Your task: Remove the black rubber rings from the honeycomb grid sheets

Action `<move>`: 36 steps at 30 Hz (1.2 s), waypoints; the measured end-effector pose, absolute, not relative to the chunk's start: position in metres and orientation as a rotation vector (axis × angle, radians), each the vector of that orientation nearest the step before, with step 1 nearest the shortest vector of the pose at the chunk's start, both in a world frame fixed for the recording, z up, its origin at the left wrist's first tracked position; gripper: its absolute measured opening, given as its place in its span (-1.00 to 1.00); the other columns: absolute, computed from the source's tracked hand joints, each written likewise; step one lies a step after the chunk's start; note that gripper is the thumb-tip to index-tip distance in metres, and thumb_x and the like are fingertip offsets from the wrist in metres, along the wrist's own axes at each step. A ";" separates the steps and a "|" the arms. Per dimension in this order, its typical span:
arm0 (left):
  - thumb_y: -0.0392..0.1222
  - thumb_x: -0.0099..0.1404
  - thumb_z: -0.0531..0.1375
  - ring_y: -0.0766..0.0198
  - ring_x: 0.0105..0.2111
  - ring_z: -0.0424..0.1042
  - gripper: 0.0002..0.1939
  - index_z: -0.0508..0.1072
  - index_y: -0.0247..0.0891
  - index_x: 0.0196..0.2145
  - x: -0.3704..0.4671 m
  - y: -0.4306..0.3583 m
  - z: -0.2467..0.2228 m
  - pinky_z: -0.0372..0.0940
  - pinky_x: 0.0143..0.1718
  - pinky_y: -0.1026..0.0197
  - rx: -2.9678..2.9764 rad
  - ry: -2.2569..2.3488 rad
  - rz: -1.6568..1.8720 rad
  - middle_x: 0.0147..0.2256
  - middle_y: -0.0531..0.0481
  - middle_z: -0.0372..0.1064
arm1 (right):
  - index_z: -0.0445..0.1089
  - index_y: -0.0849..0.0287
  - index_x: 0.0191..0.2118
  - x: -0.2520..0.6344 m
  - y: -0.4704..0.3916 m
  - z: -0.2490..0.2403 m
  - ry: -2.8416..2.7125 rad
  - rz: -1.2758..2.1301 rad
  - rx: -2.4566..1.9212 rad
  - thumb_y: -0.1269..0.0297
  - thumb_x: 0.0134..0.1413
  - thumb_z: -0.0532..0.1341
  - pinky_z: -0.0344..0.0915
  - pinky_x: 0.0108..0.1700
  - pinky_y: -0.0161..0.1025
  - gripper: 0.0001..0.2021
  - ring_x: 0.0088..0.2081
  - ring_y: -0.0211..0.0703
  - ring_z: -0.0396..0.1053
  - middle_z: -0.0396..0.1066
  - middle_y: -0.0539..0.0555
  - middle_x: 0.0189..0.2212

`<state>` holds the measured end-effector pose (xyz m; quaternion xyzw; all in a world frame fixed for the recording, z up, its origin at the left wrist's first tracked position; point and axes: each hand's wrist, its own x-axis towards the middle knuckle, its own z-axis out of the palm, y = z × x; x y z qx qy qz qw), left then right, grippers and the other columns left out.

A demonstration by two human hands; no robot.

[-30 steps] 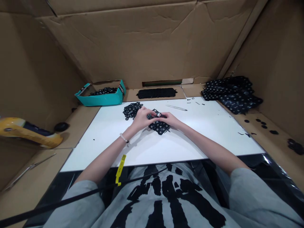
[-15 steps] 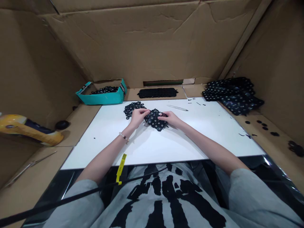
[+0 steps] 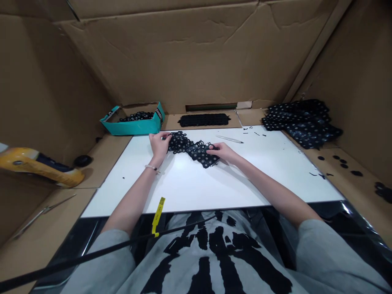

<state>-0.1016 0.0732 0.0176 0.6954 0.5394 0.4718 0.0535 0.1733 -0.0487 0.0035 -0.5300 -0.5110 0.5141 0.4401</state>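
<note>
My right hand pinches the right edge of a black perforated sheet with pale dots and a ragged border. My left hand is at the left side of a pile of small black rings, with thumb and fingers pressed together. Whatever is between those fingertips is too small to make out. Pile and sheet meet on the white board, so their border is hard to see.
Behind the board stand a turquoise box of black rings and a black strip. A white pen lies nearby. More dotted sheets are at right, with black scraps. Tweezers and a yellow bottle lie left.
My left hand has moved left, from the sheet's upper edge to the far side of the ring pile. My right hand stays on the sheet, almost unmoved.
</note>
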 end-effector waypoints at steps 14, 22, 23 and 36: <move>0.04 0.21 0.33 0.06 -0.17 0.28 -0.73 0.60 -0.18 -0.25 -0.039 -0.014 0.025 0.25 -0.10 0.01 2.484 0.775 1.007 -0.26 -0.07 0.56 | 0.54 0.26 -0.31 0.161 -0.057 0.014 -1.399 1.253 -1.128 0.09 -0.17 0.39 0.25 -0.27 -0.29 -0.66 -0.36 -0.23 0.35 0.49 -0.01 -0.45; -0.04 0.28 0.23 0.07 -0.25 0.43 -0.76 0.64 -0.21 -0.35 -0.057 0.031 0.019 0.28 -0.11 0.03 2.033 1.182 1.167 -0.31 -0.08 0.57 | 0.43 0.25 -0.50 0.159 -0.051 0.000 -1.269 1.351 -1.227 0.02 -0.28 0.46 0.26 -0.47 -0.35 -0.62 -0.53 -0.31 0.29 0.40 -0.02 -0.59; -0.06 0.30 0.21 0.05 -0.20 0.42 -0.76 0.64 -0.22 -0.33 -0.064 0.039 0.019 0.27 -0.07 0.01 2.025 1.271 1.234 -0.28 -0.09 0.57 | 0.43 0.25 -0.50 0.159 -0.051 -0.002 -1.258 1.352 -1.232 0.03 -0.29 0.46 0.26 -0.49 -0.36 -0.62 -0.54 -0.32 0.30 0.40 -0.02 -0.59; 0.05 0.23 0.31 0.05 -0.17 0.27 -0.72 0.59 -0.16 -0.20 -0.048 -0.007 0.033 0.22 -0.07 -0.02 2.647 0.799 0.889 -0.25 -0.06 0.53 | 0.45 0.22 -0.38 0.150 -0.057 -0.001 -1.099 1.452 -1.156 0.05 -0.20 0.43 0.27 -0.49 -0.37 -0.65 -0.49 -0.29 0.35 0.41 -0.03 -0.53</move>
